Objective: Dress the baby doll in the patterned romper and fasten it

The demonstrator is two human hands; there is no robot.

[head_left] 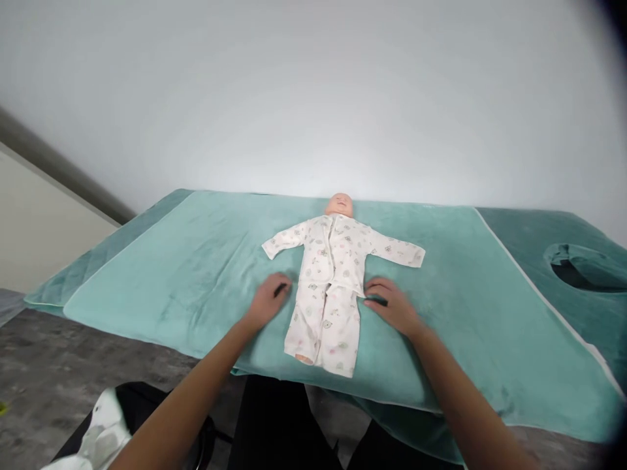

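A baby doll lies on its back, dressed in a white printed top (pixel 345 251) and matching trousers (pixel 340 333). Its arms are spread inside the sleeves, and its head (pixel 339 205) points to the wall. My left hand (pixel 270 299) rests on the bed cover beside the doll's hip, fingers loosely curved and thumb apart. On the other side my right hand (pixel 390 305) has its fingers stretched out at the lower edge of the top. A small dark patch shows between thumb and fingers of each hand; whether it is only shadow is unclear. Neither hand visibly grips anything.
A green padded cover (pixel 161 274) spreads over the bed against a pale wall (pixel 313 98). At the right end is an oval face hole (pixel 585 267). White printed cloth (pixel 104 431) lies on a black item at lower left, above the grey floor (pixel 98 365).
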